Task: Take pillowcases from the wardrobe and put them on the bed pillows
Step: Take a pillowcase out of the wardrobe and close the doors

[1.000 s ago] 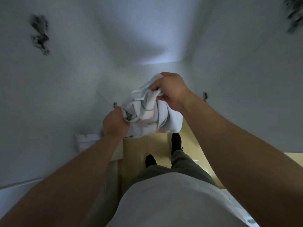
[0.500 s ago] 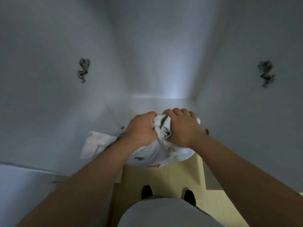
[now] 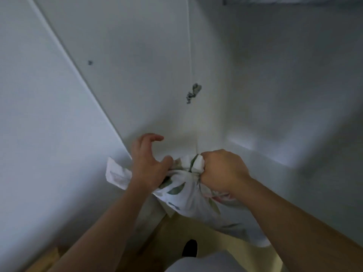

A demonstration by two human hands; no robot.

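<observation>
At the far left we see a white wardrobe door [image 3: 49, 114], slanting across the view, with a small dark spot [image 3: 90, 62] on the panel beside it. At the bottom left corner a bit of pale wood [image 3: 45, 258] shows, too blurred for us to name.

Moving right, a white corner of the pillowcase [image 3: 182, 193] juts out past the left wrist. The left hand [image 3: 149, 163] hovers above the cloth with its fingers [image 3: 155, 137] spread wide and curved, closing on nothing. Only the thumb tip touches the bunched fabric. The cloth runs beneath the palm, and we cannot tell whether the palm presses on it.

Above, on the white inner wall, sits a metal hinge [image 3: 193, 93].

The pillowcase is white with green leaves printed on it. It is held in the air in front of the wardrobe, between the two hands, and its loose bulk hangs down under the right forearm towards the yellowish floor [image 3: 216, 252]. One black shoe [image 3: 189, 248] shows below it, just above the person's pale shirt [image 3: 196, 264].

Further right, the right hand [image 3: 222, 169] is clenched in a fist around a gathered fold of the pillowcase. The fold sticks up out of the fist on the thumb side, and the curled fingers are hidden from us behind the back of the hand.
</observation>
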